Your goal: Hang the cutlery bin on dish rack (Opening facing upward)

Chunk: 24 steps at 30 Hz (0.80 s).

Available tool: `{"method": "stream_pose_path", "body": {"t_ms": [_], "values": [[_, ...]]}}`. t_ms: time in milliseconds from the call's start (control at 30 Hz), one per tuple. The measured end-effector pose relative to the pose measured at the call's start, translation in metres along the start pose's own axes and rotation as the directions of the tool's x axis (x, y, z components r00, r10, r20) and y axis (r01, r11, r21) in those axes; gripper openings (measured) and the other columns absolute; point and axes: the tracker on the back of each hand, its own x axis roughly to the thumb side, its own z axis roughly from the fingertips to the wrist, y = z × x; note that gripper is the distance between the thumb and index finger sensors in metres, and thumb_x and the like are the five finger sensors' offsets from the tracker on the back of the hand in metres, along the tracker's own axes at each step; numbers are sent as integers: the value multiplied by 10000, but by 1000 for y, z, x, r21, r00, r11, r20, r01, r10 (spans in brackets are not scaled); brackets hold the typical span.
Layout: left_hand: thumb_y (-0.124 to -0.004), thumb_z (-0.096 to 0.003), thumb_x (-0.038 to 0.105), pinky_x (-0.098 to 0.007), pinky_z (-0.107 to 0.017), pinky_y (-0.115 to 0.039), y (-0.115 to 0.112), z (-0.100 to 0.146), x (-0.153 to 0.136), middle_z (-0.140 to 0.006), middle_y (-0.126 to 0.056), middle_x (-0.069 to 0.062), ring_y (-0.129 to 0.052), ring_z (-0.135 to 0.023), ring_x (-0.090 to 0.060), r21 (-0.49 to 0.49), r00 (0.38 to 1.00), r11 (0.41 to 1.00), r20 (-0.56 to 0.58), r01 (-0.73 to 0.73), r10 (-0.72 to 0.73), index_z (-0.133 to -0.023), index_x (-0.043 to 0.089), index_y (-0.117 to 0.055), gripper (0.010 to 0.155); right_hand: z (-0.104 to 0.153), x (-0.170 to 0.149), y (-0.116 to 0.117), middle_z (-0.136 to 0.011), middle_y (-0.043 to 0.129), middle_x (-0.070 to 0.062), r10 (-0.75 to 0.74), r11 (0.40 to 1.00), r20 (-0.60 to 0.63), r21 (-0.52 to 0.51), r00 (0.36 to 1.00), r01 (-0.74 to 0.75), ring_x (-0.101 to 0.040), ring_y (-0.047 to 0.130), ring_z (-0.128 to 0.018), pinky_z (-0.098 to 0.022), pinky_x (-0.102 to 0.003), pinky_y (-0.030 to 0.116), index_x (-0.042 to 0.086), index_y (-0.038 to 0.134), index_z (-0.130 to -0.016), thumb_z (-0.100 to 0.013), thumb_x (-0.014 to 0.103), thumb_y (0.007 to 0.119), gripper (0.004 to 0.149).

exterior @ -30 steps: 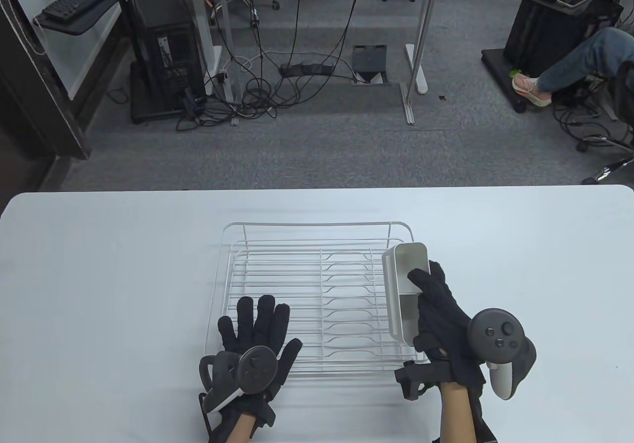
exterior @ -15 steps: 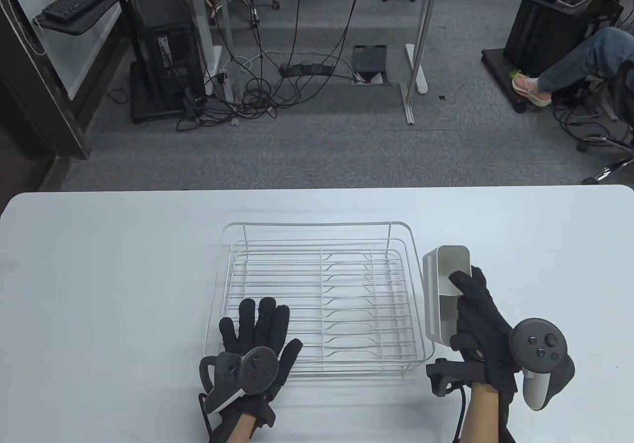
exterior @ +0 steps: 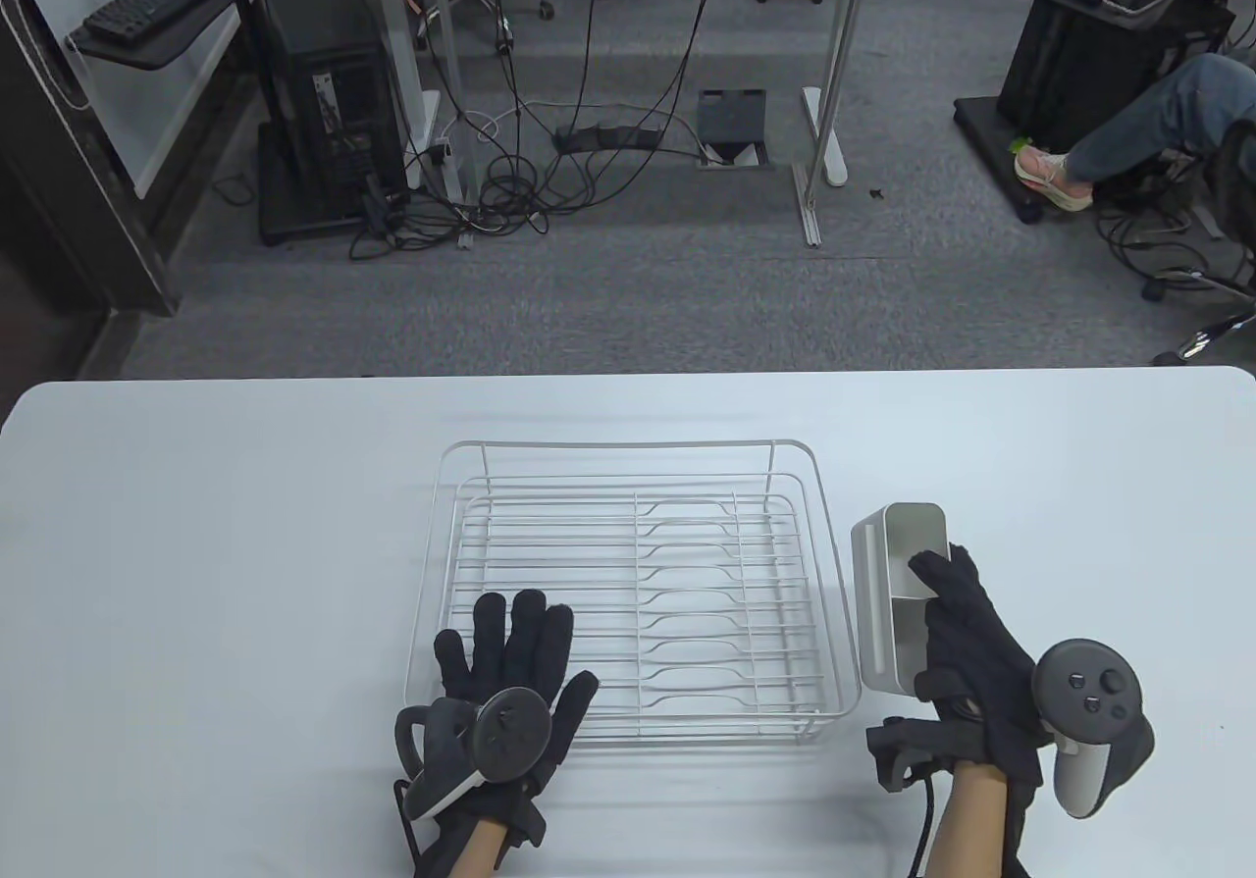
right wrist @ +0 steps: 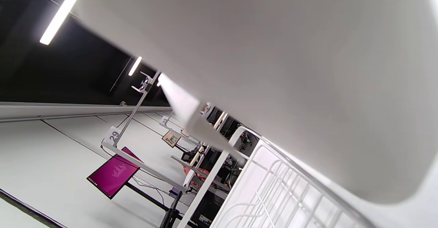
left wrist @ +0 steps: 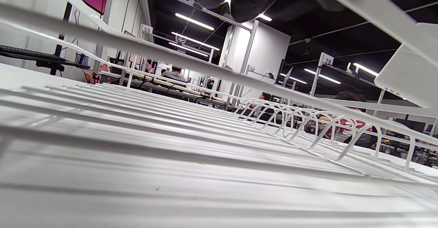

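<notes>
Wide white table (exterior: 245, 525), with wire rack (exterior: 628, 593) at centre and bin (exterior: 898, 603) just off its right side, opening up, two compartments showing. Gripped by right hand (exterior: 971, 662), fingers (exterior: 932, 569) hooked over the far wall into the opening, thumb side hidden. Pressed flat on the rack's near left corner by left hand (exterior: 510, 667), fingers spread, holding nothing. From the right wrist view, bin (right wrist: 273, 67) wall filling most of the frame, rack (right wrist: 273, 193) rim low beside it; contact between them not clear from any view. Judged risks, biggest first: rack sliding or tipping leftward if pushed sideways by the bin, likelier should the left hand ease off; bin's hook lip missing the top wire and dropping down to the table; bin tilting in a one-sided grip, opening no longer level; glove fingers caught between bin wall and wire on seating.
</notes>
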Motion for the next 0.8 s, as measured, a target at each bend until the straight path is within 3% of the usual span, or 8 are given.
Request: {"method": "stream_pose_path", "body": {"t_ms": [800], "values": [[-481, -582, 654, -699, -691, -179, -1, 0, -1, -1234, -379, -95, -308, -1131, -419, 3, 1000, 1000, 0, -2, 2, -1181, 229, -454, 735, -7, -34, 23, -1104, 635, -138, 16, 998, -92, 64, 996, -10, -445, 753, -892, -627, -566, 586, 252, 800, -918, -552, 131, 710, 396]]}}
